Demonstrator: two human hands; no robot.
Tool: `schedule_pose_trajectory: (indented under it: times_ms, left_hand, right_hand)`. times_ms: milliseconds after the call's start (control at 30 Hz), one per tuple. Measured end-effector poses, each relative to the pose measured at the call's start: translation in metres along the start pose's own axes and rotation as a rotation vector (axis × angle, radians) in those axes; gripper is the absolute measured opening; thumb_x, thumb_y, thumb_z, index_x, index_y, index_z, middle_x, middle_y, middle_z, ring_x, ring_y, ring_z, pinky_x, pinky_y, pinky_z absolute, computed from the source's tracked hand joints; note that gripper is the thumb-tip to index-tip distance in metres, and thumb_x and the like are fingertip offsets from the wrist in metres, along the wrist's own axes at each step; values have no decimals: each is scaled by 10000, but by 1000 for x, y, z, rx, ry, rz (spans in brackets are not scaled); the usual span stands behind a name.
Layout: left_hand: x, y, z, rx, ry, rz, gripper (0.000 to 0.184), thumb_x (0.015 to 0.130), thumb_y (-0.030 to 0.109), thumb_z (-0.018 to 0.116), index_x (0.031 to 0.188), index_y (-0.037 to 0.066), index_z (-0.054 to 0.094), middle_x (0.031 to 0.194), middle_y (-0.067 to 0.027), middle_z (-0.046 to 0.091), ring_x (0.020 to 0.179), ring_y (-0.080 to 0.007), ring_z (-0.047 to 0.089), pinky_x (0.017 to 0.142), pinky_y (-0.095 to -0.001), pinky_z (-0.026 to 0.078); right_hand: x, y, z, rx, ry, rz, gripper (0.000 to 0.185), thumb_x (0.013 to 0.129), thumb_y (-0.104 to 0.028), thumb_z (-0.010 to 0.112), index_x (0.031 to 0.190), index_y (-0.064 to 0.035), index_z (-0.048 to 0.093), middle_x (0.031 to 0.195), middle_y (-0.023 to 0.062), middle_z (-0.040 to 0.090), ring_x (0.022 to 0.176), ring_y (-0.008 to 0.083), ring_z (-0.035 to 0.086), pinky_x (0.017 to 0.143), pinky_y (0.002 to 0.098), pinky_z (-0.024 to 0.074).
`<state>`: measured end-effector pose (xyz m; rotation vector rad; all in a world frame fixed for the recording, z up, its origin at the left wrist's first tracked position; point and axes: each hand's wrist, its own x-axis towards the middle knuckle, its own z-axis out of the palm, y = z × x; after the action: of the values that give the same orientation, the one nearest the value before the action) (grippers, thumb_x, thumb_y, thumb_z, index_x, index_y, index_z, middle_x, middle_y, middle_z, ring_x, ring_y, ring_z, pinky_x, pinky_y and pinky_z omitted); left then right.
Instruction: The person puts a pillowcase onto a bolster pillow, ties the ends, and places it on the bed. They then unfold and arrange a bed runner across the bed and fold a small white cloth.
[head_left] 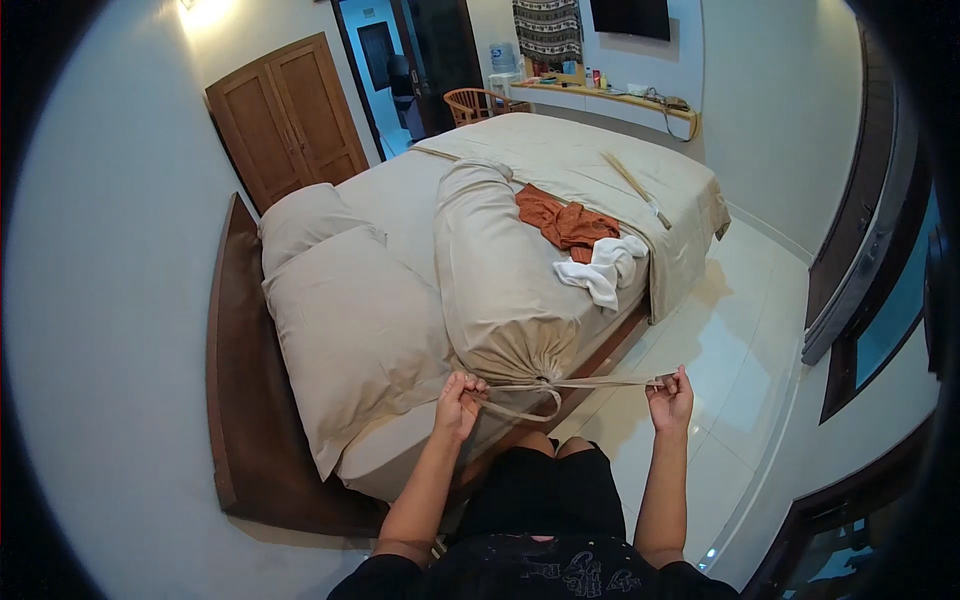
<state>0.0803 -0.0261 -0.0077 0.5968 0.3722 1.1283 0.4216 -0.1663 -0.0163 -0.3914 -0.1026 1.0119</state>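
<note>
A long beige bolster point(500, 270) lies across the bed, its gathered end facing me. From that end come fabric ties point(600, 382), looped at the middle and stretched out to both sides. My left hand point(461, 405) is closed on the left part of the ties, close to the bolster's end. Out to the right, my right hand point(670, 398) pinches the other tie end, held taut above the floor. Left of the bolster rest two beige pillows point(350, 320), against the dark wooden headboard point(245, 400).
Orange cloth point(570, 222) and white cloth point(602, 268) lie on the bed right of the bolster. A stick broom point(635, 188) rests farther back. Beyond are a wooden wardrobe point(288, 120), a chair point(475, 104) and a wall shelf point(610, 98). Tiled floor point(730, 370) runs along the right.
</note>
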Motion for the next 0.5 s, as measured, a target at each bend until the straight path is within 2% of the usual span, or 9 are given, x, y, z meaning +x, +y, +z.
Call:
schedule_pose_trajectory:
  times_ms: [133,267,333,367,433,500]
  left_hand:
    - [-2,-3,3,-3,90,0,208,954,215,440,773,112,442,718,1,469,738,-154,491,741,-335,459]
    - [1,-9,6,7,99,45,231,962,223,416,754,124,394,650,13,383,612,-114,406,647,-295,416]
    - [5,-8,9,33,119,66,234,964,221,405,751,127,374,633,18,351,568,-100,368,610,-282,402]
    - [7,-8,10,142,124,108,248,963,231,403,743,127,357,618,22,332,545,-95,347,572,-275,384]
    - [18,-3,11,248,124,153,263,963,242,401,734,126,340,603,26,314,522,-90,326,534,-268,367]
    - [29,9,-1,337,168,197,271,957,249,410,731,126,324,594,30,292,502,-85,298,478,-253,322]
  right_hand:
    - [0,5,3,157,88,-38,286,921,-250,498,660,-134,500,506,-35,386,621,125,453,745,317,411]
    - [-1,10,13,178,118,-76,289,925,-237,487,663,-116,506,511,-16,398,662,141,485,740,340,425]
    - [-5,13,29,183,145,-94,294,924,-218,480,662,-88,502,515,6,404,661,163,508,718,339,444]
    - [-3,11,26,183,142,-95,294,924,-218,480,662,-88,502,515,6,404,661,163,508,718,339,444]
    - [3,7,15,52,94,-80,302,926,-199,474,654,-70,491,517,19,400,582,151,460,625,302,423]
    - [9,10,9,72,50,-62,301,923,-197,480,650,-71,486,518,15,399,548,140,423,577,286,391]
